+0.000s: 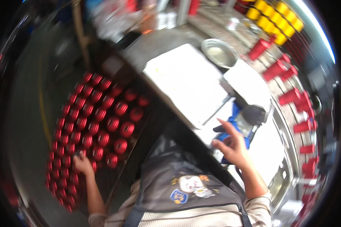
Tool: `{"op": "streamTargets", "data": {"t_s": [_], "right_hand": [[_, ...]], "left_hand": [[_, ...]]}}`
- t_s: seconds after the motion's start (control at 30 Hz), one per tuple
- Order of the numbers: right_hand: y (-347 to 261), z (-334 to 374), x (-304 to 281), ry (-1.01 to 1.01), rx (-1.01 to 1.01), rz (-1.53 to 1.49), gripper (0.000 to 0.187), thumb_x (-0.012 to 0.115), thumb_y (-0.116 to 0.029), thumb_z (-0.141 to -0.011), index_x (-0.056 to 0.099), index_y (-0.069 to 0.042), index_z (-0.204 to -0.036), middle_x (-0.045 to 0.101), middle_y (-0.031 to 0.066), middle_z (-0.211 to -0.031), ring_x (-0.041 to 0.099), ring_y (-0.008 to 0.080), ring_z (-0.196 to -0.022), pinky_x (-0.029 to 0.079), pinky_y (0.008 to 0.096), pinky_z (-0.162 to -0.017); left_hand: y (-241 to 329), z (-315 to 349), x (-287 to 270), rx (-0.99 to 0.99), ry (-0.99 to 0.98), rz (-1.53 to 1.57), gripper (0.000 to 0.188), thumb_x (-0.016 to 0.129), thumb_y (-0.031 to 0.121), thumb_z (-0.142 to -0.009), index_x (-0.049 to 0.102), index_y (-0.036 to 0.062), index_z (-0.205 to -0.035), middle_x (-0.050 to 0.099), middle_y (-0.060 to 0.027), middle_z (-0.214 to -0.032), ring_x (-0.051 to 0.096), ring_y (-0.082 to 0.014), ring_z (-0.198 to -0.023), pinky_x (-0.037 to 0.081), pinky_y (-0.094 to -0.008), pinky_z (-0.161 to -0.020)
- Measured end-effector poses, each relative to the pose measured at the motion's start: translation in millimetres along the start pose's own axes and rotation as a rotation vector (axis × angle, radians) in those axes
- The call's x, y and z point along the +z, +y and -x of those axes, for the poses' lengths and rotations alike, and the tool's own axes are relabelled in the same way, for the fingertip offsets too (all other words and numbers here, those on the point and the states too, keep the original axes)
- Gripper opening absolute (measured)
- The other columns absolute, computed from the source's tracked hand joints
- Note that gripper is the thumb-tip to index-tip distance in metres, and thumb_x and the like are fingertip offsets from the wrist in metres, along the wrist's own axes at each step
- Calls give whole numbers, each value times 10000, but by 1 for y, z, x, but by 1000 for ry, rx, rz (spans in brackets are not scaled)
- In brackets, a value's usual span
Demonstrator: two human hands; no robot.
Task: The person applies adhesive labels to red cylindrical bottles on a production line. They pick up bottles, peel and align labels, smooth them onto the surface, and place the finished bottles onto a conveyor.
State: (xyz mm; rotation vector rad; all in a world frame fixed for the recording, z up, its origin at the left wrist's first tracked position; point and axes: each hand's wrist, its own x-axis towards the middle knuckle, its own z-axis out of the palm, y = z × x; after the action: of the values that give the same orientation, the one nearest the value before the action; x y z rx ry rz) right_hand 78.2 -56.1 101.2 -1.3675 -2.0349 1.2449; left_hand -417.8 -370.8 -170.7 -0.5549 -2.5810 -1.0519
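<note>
At the lower left my left hand [83, 165] reaches over rows of shiny red round-topped containers [87, 141]. Its fingers are closed, with a small dark piece [78, 154] at the fingertips that is too blurred to name. My right hand [233, 147] is raised above the white-covered bench, its thumb and fingers apart and nothing in them. Just beyond its fingers lies a blue object [236, 117], partly hidden by the hand. A dark grey rounded thing [253, 114] is beside the blue one.
White sheets [185, 81] cover the bench, with a metal bowl [219, 53] at the far end. Past the bench, red tumblers [274, 70] stand along a line. Yellow cylinders [275, 19] are stacked at the far right. A dark apron [159, 181] covers my front.
</note>
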Motion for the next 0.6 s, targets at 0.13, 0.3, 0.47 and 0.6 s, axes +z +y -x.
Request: {"op": "streamTargets", "data": {"t_s": [0.13, 0.3, 0.47, 0.6], "right_hand": [[-3, 12, -19, 112, 8, -3, 490, 782, -202, -838, 603, 0, -1247, 684, 97, -1001, 548, 104, -627, 481, 272, -593], [24, 53, -47, 420, 164, -227, 444, 737, -82, -836, 634, -28, -1265, 673, 68, -1023, 539, 37, -592, 445, 214, -546], [93, 119, -77, 966, 315, -269, 404, 672, -3, -825, 620, 16, -1226, 662, 82, -999, 634, 116, -840, 460, 191, -600], [147, 135, -93, 1168, 417, -354, 350, 665, -52, -849, 617, 28, -1186, 629, 43, -872, 411, 22, -521, 289, 180, -442]], "left_hand": [[251, -52, 52, 146, -231, 806, 153, 591, 74, -1000, 608, -59, -1074, 709, -104, -1004, 676, -164, -952, 539, -284, -875], [529, -45, 132, 870, -448, 824, 158, 727, 97, -862, 630, -21, -905, 673, -151, -843, 670, -302, -790, 514, -372, -702], [725, -47, 297, 971, -475, 880, 397, 774, 225, -798, 553, -23, -1016, 576, -220, -994, 586, -410, -883, 475, -483, -789], [825, -132, 431, 620, -317, 604, 771, 789, 529, -738, 555, -69, -1165, 587, -303, -1207, 613, -411, -1075, 489, -467, -954]]}}
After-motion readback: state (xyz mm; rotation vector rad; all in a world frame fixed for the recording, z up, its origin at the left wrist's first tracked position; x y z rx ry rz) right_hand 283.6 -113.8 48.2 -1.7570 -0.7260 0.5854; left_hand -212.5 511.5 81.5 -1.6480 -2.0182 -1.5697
